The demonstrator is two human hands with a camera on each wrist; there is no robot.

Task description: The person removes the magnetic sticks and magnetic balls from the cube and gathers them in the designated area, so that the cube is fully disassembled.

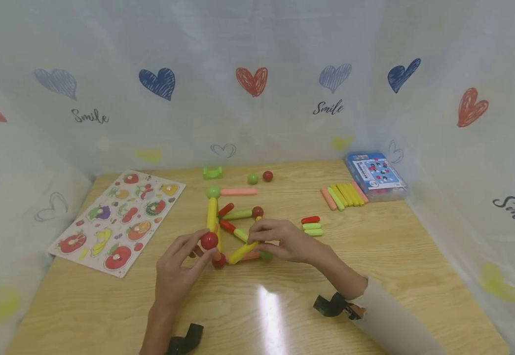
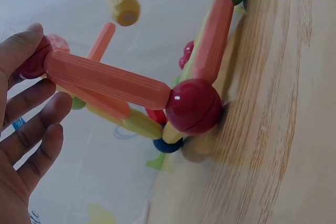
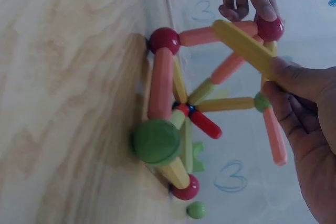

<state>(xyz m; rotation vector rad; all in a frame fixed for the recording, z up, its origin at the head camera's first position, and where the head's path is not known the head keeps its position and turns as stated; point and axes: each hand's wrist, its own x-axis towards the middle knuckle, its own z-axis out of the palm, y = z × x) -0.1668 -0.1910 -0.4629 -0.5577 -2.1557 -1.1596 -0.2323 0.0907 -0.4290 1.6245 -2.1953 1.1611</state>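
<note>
Red ball (image 1: pixel 209 240) is pinched by the left hand (image 1: pixel 178 268), probably steadying the rod frame (image 1: pixel 212 213); at its three o'clock, the right hand (image 1: pixel 286 240) pinches a yellow rod (image 1: pixel 241 253), seemingly leaving one end free.

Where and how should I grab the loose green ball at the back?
Probably pinch the green ball around its middle, front and back, coming straight down from above: it is round and could roll, and the red ball sits close beside it.
</note>
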